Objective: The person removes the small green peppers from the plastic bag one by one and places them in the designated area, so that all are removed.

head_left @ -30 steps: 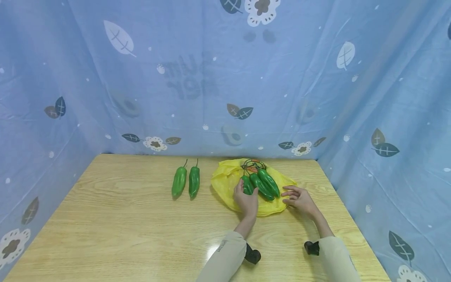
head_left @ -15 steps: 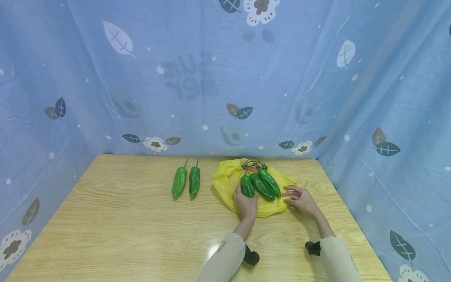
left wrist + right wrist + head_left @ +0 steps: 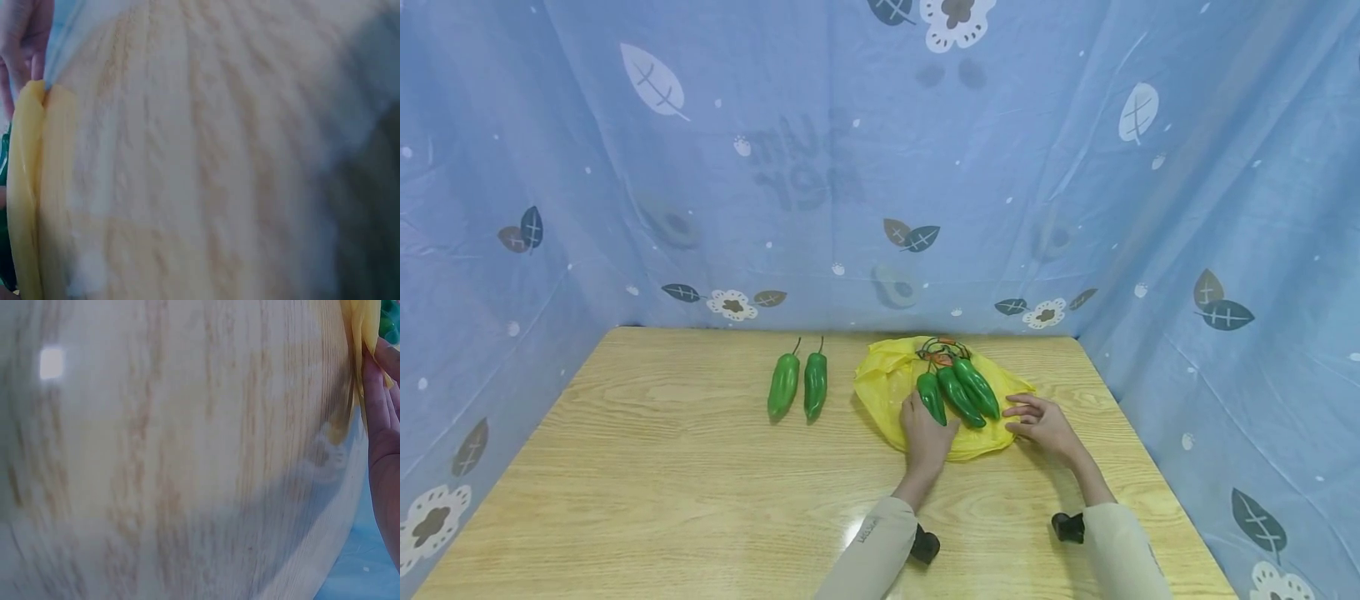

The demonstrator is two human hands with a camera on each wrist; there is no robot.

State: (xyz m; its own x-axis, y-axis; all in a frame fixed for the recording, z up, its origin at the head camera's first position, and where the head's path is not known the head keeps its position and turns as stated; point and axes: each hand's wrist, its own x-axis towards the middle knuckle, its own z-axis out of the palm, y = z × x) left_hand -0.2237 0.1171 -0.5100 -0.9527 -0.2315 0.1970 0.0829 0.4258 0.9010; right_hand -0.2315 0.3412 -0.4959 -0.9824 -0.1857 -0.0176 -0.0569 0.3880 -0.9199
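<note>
Three green peppers lie on a yellow plastic bag [image 3: 880, 392] spread flat toward the back right. My left hand [image 3: 927, 437] is at the lower end of the leftmost pepper [image 3: 931, 396], its fingers along one side and its thumb spread away on the other. Next to that pepper lie the middle pepper [image 3: 958, 396] and the right pepper [image 3: 976, 387]. My right hand [image 3: 1041, 425] holds the bag's right edge. In the right wrist view, the yellow plastic [image 3: 367, 337] runs between its thumb and fingers [image 3: 378, 403].
Two more peppers, a lighter one [image 3: 783, 386] and a darker one [image 3: 815, 386], lie side by side on the wooden table [image 3: 662, 467], left of the bag. A blue patterned curtain [image 3: 820, 167] surrounds the table's back and sides.
My left hand has slid down the leftmost pepper toward me, uncovering more of it. That pepper has tilted slightly. The right hand stays at the bag's edge.
</note>
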